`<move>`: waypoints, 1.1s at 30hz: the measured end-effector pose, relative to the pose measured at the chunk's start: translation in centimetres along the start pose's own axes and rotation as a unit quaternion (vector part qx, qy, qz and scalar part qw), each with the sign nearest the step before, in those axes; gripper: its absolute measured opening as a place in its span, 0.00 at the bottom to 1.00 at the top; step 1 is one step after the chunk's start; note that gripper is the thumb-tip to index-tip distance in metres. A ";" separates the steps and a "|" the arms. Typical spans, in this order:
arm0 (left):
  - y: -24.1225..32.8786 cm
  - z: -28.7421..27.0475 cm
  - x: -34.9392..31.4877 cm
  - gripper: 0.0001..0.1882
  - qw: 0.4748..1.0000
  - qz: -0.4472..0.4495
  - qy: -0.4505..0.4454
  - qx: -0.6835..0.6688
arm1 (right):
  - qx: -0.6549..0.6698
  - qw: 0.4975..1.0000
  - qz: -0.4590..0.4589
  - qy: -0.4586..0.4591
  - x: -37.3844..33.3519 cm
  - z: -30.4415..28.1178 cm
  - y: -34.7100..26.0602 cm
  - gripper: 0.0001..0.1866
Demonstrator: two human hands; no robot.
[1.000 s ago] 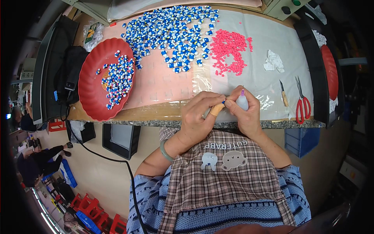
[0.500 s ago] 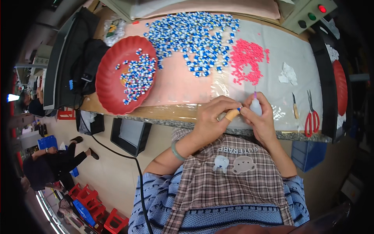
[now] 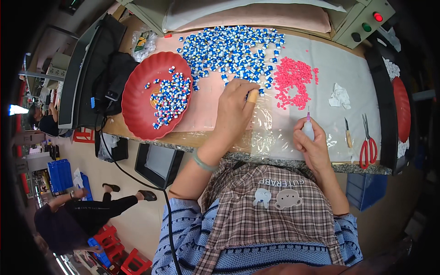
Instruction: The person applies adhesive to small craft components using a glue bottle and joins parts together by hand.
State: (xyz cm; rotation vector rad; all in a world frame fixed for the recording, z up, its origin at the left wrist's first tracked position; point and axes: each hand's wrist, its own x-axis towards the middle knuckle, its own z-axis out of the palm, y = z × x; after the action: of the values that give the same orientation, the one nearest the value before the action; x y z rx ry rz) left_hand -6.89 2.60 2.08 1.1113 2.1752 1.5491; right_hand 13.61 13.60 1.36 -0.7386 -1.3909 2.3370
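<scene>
My left hand (image 3: 233, 104) reaches over the near edge of a spread of small blue-and-white pieces (image 3: 231, 48). Its fingers are bent together, one wearing a yellowish finger cot (image 3: 252, 96); whatever lies between the fingertips is hidden. Loose blue pieces lie right beside them. In my right hand (image 3: 313, 145), above the table's near part, is a small white squeeze bottle (image 3: 308, 131) with a purple needle tip pointing away from me. Beyond that tip lies a patch of tiny pink pieces (image 3: 293, 75).
At left, a red scalloped bowl (image 3: 133, 98) holds more blue-and-white pieces. Crumpled white tissue (image 3: 339, 96), a wooden-handled pointed blade (image 3: 348, 137) and red-handled scissors (image 3: 369, 151) lie at right. A black cable (image 3: 166, 215) hangs left of me. Another person (image 3: 87, 220) is on the floor side at left.
My hands were together at the bottle and a small blue piece; now they are apart. The left hand has moved forward to the spread pieces. The right still grips the bottle, slightly lower.
</scene>
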 end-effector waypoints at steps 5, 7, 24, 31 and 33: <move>-1.5 1.6 1.1 0.07 0.941 0.190 0.002 0.281 | -0.031 0.999 0.004 0.015 0.0 0.0 0.1 0.05; -1.2 1.7 1.3 0.08 0.934 0.203 -0.004 0.293 | -0.039 0.999 0.000 0.013 0.0 0.0 0.0 0.05; 0.1 1.6 -2.5 0.12 0.884 -0.205 -0.155 -0.390 | -0.110 0.986 -0.128 0.010 -0.3 -1.7 -1.8 0.11; 1.0 2.6 -5.0 0.12 0.871 -0.239 -0.171 -0.393 | -0.092 0.977 -0.170 0.088 -0.4 -1.6 -2.3 0.18; 1.2 2.8 -5.4 0.12 0.852 -0.248 -0.164 -0.430 | -0.109 0.973 -0.175 0.102 -0.6 -1.0 -2.7 0.18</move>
State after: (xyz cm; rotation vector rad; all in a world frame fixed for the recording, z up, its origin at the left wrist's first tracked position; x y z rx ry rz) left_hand -1.06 0.89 0.80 0.4155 1.1528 1.6291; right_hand 14.70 15.27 3.54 -0.7035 -1.5548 1.8091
